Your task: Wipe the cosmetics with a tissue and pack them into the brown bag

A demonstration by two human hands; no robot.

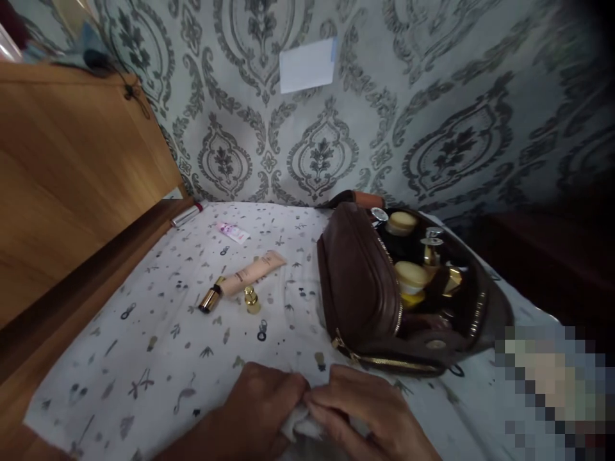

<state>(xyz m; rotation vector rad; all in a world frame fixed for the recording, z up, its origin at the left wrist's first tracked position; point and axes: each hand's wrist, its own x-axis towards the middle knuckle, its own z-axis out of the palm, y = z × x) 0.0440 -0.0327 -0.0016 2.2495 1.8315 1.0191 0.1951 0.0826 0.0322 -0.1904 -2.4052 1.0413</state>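
Observation:
At the lower middle, my left hand point(262, 406) and my right hand point(362, 410) meet with their fingertips pinched together. Between them is a crumpled white cloth or tissue point(300, 424); its kind is hard to make out, and the fingers partly hide it. Beyond my left hand lie a beige cosmetic tube point(252, 272) with a gold and black cap point(211, 296) and a small gold bottle or cap point(251, 299). Ahead of my right hand sits a brown leather toiletry bag point(358, 275), unzipped, with several yellow-lidded jars point(412, 276) and gold-topped bottles point(431, 251) inside.
A small pink and white tube point(233, 232) lies farther back on the printed white sheet point(163, 333). Along the left runs a wooden panel point(77, 134), with a silvery tube point(187, 215) at its foot. A patterned wall point(259, 147) closes off the back.

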